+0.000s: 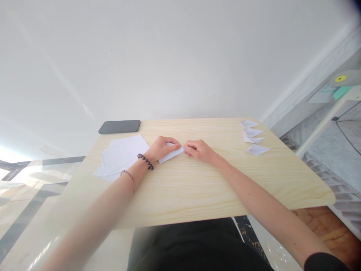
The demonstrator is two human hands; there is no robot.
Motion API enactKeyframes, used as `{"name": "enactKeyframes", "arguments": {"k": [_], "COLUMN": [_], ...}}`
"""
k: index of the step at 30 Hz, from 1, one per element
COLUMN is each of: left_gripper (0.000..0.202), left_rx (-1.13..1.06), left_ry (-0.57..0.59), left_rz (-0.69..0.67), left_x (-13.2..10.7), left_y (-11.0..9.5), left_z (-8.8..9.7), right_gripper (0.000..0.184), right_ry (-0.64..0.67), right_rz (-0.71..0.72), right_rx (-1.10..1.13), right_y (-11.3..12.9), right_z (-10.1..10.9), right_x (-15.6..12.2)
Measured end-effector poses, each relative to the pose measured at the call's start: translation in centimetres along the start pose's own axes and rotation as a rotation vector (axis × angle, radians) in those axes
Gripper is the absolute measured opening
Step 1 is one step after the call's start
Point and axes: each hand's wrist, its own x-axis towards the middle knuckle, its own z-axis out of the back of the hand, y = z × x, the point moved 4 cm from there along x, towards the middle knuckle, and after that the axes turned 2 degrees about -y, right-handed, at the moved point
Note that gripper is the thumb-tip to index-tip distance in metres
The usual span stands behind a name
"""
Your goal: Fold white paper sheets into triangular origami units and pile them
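From the head camera, I see the two bare hands working close together over the pale wood-grain table [197, 192]. The narrow folded piece of white paper [170, 155] is near the middle of the table, a little to the left, and it lies slanted, with its right end higher in my view. My left hand [164, 148] holds it: the thumb and the fingers are nearly together on the paper. My right hand [199, 149] is half curled, and its thumb and forefinger are closed at the right tip of the same paper. The tip is small, so I cannot tell how much of it is between them.

On the left wrist I see a bracelet of dark round beads [146, 162], and below it a thin copper-coloured bracelet [129, 180]. Just beside the left hand there is a loose, uneven pile of flat white paper sheets [124, 154]. Behind this pile, at the far left corner, lies a dark flat rectangular phone [120, 127]. Well apart from the right hand, near the right edge, four pointed folded white papers [257, 149] form a row running away from me.
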Motion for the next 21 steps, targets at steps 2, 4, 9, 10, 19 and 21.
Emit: {"name": "enactKeyframes", "arguments": {"k": [2,4,9,10,19,21], "left_gripper": [0.036,0.036,0.034,0.033,0.033,0.035], "left_rx": [-0.006,-0.017,-0.025,-0.025,-0.022,-0.023], "left_ry": [0.007,0.010,-0.001,0.008,0.041,0.038], "left_rz": [-0.004,0.007,-0.010,-0.022,-0.038,-0.018], "left_x": [-0.02,-0.08,-0.19,-0.20,-0.13,-0.14], "left_y": [-0.02,-0.02,-0.19,-0.24,-0.13,-0.02], "left_z": [-0.05,-0.06,0.09,0.06,-0.14,-0.11], "right_gripper": [0.020,0.019,0.019,0.019,0.016,0.015], "right_ry": [0.028,0.061,0.094,0.088,0.124,0.137], "right_rz": [-0.007,-0.024,-0.043,-0.041,-0.029,-0.032], "right_rx": [0.020,0.082,0.204,0.179,0.095,0.127], "right_y": [-0.16,-0.29,-0.16,-0.10,-0.10,-0.05], "right_z": [-0.09,-0.07,0.03,0.01,0.12,0.23], "right_x": [0.06,0.04,-0.18,-0.20,-0.21,-0.26]}}
